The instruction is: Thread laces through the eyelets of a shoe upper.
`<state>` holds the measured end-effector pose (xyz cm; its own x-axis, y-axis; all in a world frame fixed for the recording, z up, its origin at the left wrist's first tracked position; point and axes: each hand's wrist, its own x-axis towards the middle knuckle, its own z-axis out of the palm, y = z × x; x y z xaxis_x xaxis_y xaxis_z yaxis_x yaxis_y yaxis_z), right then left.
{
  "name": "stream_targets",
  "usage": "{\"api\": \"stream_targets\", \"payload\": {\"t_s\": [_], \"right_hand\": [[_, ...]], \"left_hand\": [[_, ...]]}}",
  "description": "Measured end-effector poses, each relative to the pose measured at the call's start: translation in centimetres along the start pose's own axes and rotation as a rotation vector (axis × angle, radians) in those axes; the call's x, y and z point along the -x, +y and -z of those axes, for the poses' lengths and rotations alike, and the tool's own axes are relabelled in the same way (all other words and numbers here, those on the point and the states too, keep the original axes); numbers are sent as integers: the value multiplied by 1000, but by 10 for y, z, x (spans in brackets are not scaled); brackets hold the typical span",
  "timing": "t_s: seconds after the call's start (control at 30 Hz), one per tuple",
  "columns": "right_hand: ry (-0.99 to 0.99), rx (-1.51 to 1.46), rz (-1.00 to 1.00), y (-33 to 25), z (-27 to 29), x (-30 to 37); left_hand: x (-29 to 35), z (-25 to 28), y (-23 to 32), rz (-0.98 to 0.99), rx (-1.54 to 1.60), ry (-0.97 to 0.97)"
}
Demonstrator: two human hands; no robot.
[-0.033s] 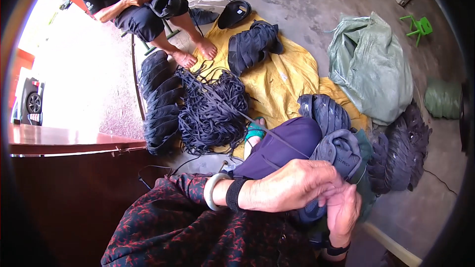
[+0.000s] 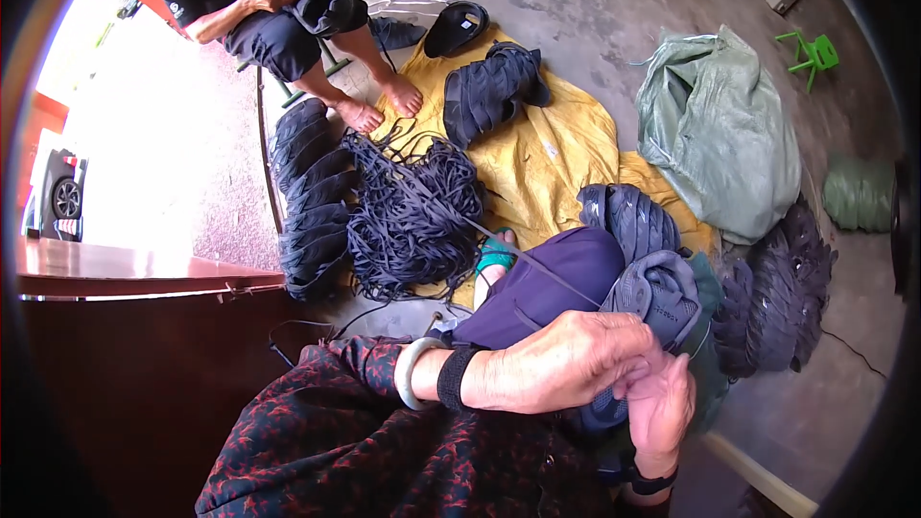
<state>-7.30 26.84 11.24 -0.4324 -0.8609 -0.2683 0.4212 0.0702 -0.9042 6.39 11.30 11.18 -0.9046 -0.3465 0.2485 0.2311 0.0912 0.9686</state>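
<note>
Over my lap, my left hand (image 2: 566, 360) and my right hand (image 2: 662, 412) meet at the fingertips. Both are closed in a pinch; whatever is between the fingers is hidden. Just behind them rests a grey-blue mesh shoe upper (image 2: 662, 293), partly covered by my hands. A flat dark lace (image 2: 537, 264) runs taut from a tangled pile of laces (image 2: 413, 211) across my purple-trousered knee toward the upper and my left hand. Its end is out of sight. More stacked uppers (image 2: 628, 221) lie just beyond my knee.
A yellow sheet (image 2: 556, 144) covers the floor ahead, bearing dark stacked uppers (image 2: 489, 91). Another row of uppers (image 2: 312, 201) flanks the pile, near a seated person (image 2: 278, 29) holding a dark item. At right are a pale green sack (image 2: 720, 134), further uppers (image 2: 777, 288) and a green stool (image 2: 815, 56).
My fingertips have shifted very slightly, the right hand a touch to the left. The lace, the upper and the piles stay where they were.
</note>
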Motion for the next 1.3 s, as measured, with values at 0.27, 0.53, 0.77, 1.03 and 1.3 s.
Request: {"api": "stream_targets", "payload": {"t_s": [0.27, 0.53, 0.77, 1.03, 1.3], "right_hand": [[-75, -326, -334, 22, 9, 4], [-222, -350, -37, -13, -8, 7], [-235, -401, 124, -41, -10, 22], [-148, -601, 274, -77, 31, 32], [-122, -696, 438, -117, 92, 53]], "left_hand": [[22, -9, 15, -99, -166, -56], [29, 3, 32, -84, -116, -185], [35, 36, 41, 17, 99, -390], [52, 87, 28, 248, 20, -403], [64, 144, 37, 473, -173, -338]]}}
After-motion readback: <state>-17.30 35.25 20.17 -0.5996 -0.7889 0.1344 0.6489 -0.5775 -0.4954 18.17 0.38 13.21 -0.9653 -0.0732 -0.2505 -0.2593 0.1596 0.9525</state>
